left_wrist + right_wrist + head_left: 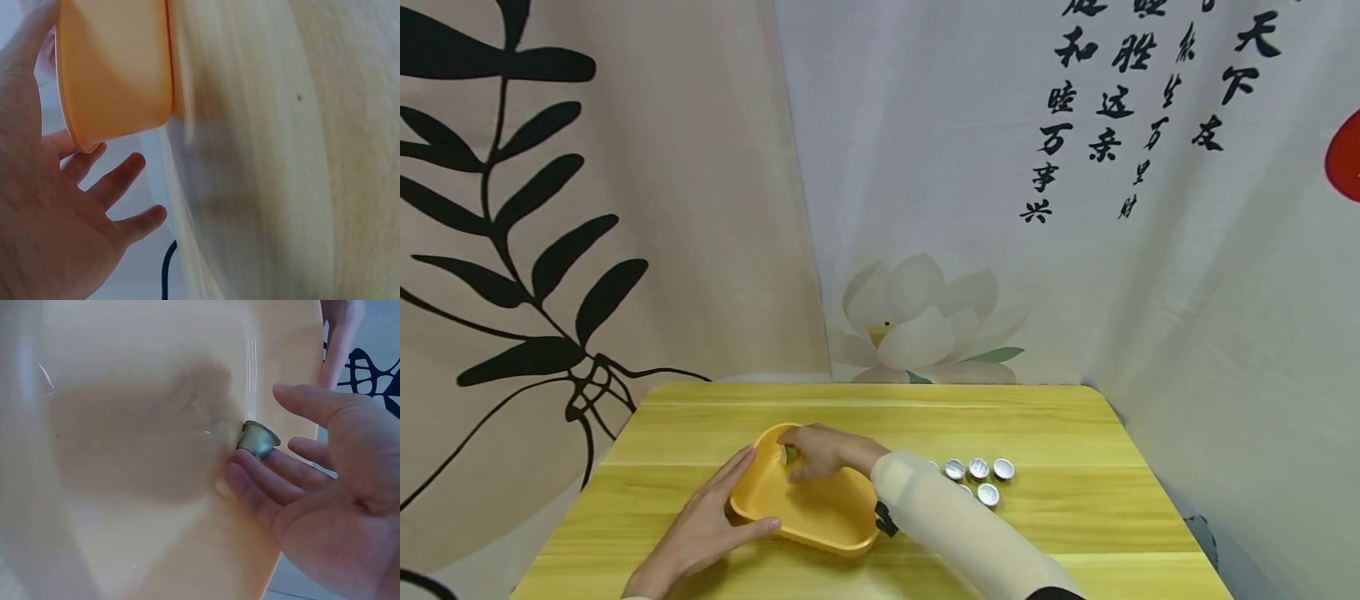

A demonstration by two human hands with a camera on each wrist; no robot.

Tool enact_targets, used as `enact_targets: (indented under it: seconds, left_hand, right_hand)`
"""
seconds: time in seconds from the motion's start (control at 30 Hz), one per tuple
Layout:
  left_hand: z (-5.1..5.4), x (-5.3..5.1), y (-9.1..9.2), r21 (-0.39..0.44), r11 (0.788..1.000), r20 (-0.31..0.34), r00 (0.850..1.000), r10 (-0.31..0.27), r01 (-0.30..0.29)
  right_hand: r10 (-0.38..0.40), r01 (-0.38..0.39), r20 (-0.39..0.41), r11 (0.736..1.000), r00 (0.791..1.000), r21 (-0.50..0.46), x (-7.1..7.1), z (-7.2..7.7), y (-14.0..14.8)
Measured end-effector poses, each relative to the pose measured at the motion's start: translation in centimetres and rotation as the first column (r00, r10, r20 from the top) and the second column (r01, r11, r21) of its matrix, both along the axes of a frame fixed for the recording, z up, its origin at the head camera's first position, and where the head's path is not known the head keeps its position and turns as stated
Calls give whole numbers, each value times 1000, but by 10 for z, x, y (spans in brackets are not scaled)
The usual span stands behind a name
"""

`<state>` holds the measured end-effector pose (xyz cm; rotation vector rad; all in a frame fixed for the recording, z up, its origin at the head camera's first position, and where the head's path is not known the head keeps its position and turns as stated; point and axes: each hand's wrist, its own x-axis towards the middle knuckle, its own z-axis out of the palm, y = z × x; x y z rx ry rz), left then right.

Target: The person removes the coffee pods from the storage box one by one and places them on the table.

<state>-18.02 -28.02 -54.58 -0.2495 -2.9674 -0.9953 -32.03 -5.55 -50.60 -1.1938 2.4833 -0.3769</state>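
Note:
A yellow plastic basin (831,517) stands on the wooden table. My left hand (707,517) holds its near-left corner, fingers along the left rim and thumb on the near side. In the left wrist view, the outer fingers of the left hand (69,206) spread away from the basin wall (115,75). My right hand (827,454) reaches into the basin's far-left part. A small greenish metallic coffee capsule (258,439) lies tilted at the fingertips of the right hand (337,487). Those fingers are extended against it, and the thumb stands apart.
Several silver-topped capsules (1003,469) stand in rows to the right of the basin, partly hidden by my right sleeve (962,517). A printed cloth (925,167) hangs behind the table (1075,433). Near the left wrist view's bottom edge, a dark cable (166,269) shows beyond the tabletop.

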Motion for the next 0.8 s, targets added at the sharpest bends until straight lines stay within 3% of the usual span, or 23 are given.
enact_targets:
  seconds: [0.2, 0.23, 0.47, 0.8]
  left_hand:
    - [-1, -1, 0, 6, 1000, 9, 1000, 0, 0]
    - [-1, -1, 0, 6, 1000, 9, 1000, 0, 0]
    - [-2, 0, 1, 3, 1000, 11, 1000, 5, -5]
    - [-3, 0, 1, 4, 1000, 2, 1000, 3, -3]
  right_hand:
    - [43, -43, -1, 999, 999, -5, -6, -5, -4]
    - [51, -51, 9, 999, 999, -8, -2, 2, -3]
    - [55, -55, 20, 998, 998, 9, 1, 5, -3]
    - [101, -102, 18, 995, 995, 19, 2, -2, 2]
